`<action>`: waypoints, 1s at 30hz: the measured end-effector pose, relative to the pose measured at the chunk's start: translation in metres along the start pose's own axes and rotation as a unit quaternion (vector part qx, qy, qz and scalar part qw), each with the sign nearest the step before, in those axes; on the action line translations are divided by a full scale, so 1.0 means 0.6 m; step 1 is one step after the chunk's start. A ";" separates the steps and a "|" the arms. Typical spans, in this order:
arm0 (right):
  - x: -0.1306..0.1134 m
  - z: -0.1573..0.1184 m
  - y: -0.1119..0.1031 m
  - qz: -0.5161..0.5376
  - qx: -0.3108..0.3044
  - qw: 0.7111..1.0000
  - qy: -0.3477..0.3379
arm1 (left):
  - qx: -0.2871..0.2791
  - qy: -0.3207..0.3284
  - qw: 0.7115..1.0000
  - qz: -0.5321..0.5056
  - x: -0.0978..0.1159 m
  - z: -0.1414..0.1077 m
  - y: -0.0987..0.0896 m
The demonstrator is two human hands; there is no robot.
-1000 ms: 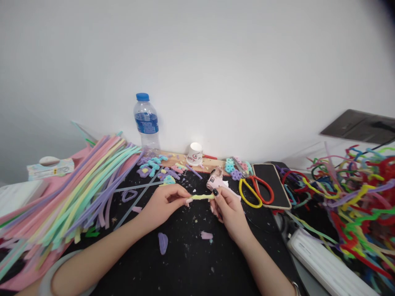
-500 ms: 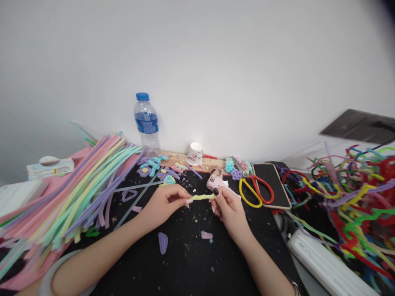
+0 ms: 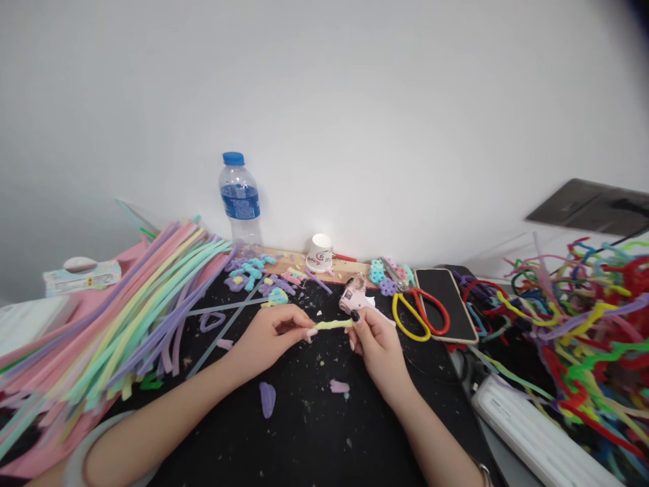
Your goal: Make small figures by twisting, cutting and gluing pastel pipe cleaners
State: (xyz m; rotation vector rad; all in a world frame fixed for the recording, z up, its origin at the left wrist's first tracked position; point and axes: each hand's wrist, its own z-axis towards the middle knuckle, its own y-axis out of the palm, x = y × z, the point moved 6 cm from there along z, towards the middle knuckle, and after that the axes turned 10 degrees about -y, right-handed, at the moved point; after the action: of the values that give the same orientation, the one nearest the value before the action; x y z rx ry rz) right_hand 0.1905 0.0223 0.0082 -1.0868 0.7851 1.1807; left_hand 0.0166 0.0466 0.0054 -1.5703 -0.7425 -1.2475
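A short pale-yellow pipe cleaner (image 3: 333, 325) stretches level between my two hands above the black table mat. My left hand (image 3: 276, 335) pinches its left end between thumb and fingertips. At the other end, my right hand (image 3: 374, 338) grips it between thumb and forefinger, the other fingers curled below. Just behind my right hand lies a pink glue gun (image 3: 355, 297). Scissors (image 3: 420, 312) with one yellow and one red handle rest to its right. On the mat nearer me are a purple fuzzy loop (image 3: 268, 400) and a small pink-purple scrap (image 3: 339, 387).
Pastel pipe cleaners (image 3: 152, 318) pile up on the left; a tangle of bright ones (image 3: 593, 338) fills the right. A water bottle (image 3: 241, 203), paper cup (image 3: 320, 253) and fuzzy flower pieces (image 3: 248, 274) stand or lie at the back. A phone (image 3: 446, 304) lies beside the scissors.
Almost nothing differs. Both hands keep their hold on the yellow pipe cleaner, and the fingers of my right hand have shifted very slightly.
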 end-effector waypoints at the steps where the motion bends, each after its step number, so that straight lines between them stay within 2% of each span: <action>1: -0.001 0.000 -0.001 -0.006 0.000 1.000 -0.002 | 0.000 -0.002 1.000 -0.001 0.000 0.000 0.000; 4: -0.002 -0.001 -0.004 -0.033 -0.001 0.999 -0.011 | -0.006 -0.022 1.000 -0.016 -0.004 -0.002 0.003; 7: -0.004 -0.002 -0.004 -0.080 -0.011 0.996 -0.025 | -0.043 -0.042 0.997 -0.039 -0.007 -0.005 0.011; 11: -0.012 -0.007 0.011 -0.118 -0.069 0.989 -0.051 | -0.070 -0.038 0.997 -0.007 -0.001 -0.006 0.018; 16: -0.022 -0.015 0.033 -0.110 -0.133 0.982 -0.072 | -0.098 -0.016 0.994 0.052 0.008 -0.009 0.027; 19: -0.018 -0.017 0.036 -0.080 -0.147 0.984 -0.055 | -0.094 -0.017 0.994 0.046 0.007 -0.009 0.027; 23: -0.011 -0.018 0.035 -0.035 -0.148 0.988 -0.030 | -0.060 0.006 0.995 0.074 0.012 -0.008 0.018; 30: -0.011 -0.011 0.023 -0.061 -0.125 0.990 -0.028 | -0.012 0.044 0.989 0.139 0.019 -0.008 0.008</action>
State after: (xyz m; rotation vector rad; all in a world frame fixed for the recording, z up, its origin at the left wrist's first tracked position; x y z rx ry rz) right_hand 0.1762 0.0144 0.0088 -1.2841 0.5281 1.2208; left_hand 0.0225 0.0393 0.0146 -1.5659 -0.4363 -1.1154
